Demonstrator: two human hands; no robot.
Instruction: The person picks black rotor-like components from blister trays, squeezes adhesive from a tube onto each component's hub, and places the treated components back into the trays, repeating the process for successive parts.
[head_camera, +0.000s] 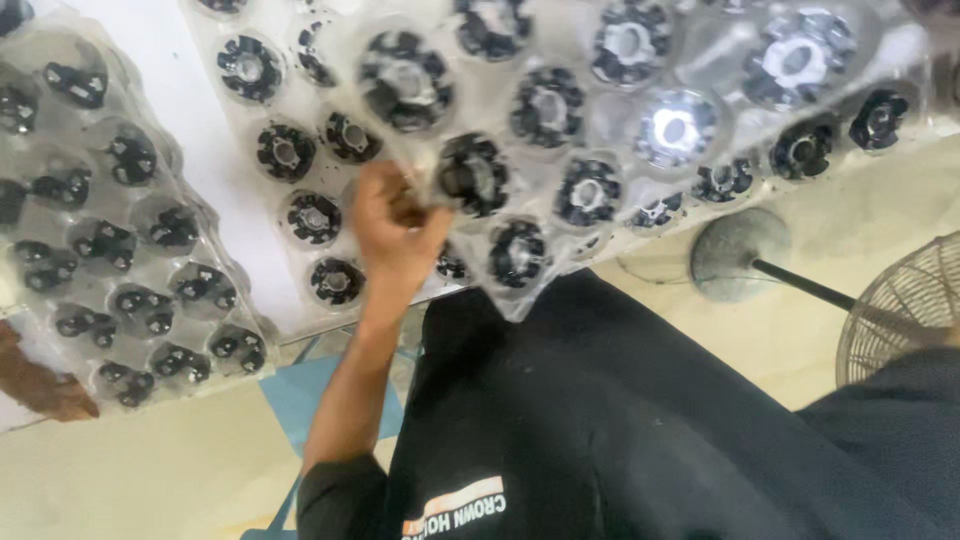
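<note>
One hand (395, 225), left, pinching black part in clear blister tray (560, 60); right hand unseen, state unknown.

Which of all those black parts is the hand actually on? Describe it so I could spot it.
Start at the clear tray across the top. The left hand grips its near edge. The black ring part right beside the fingers is the one: its neighbours sit farther from the hand.

Bright, motion-blurred, glare on plastic tray (700, 120)
</note>
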